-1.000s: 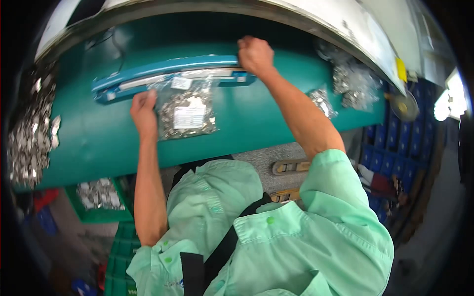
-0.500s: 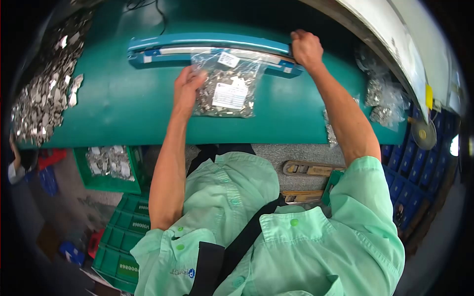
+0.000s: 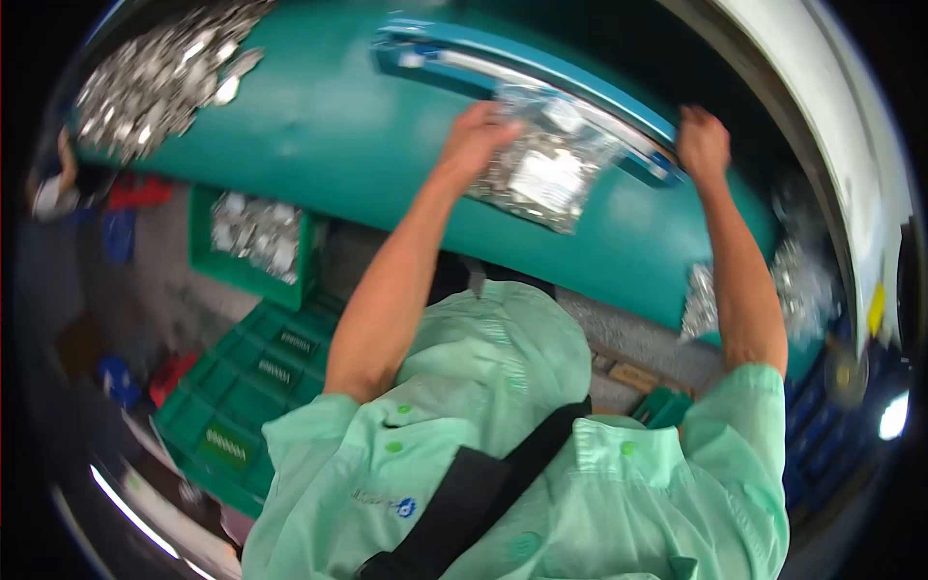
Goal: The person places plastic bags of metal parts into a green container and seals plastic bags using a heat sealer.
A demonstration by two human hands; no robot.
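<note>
The labelled bag [image 3: 546, 179] is held by the left hand [image 3: 478, 140]; the blue sealer's [image 3: 541, 60] end is touched by the right hand [image 3: 704, 145].

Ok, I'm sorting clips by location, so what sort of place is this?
Probably a factory packing station: a labelled bag of small metallic pieces at a long blue device, a heap of loose ones on the worktop, and a green crate below.

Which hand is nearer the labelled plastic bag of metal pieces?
Left. The left hand is right at the upper left edge of the bag; the right hand is farther off, at the right end of the long blue device.
</note>
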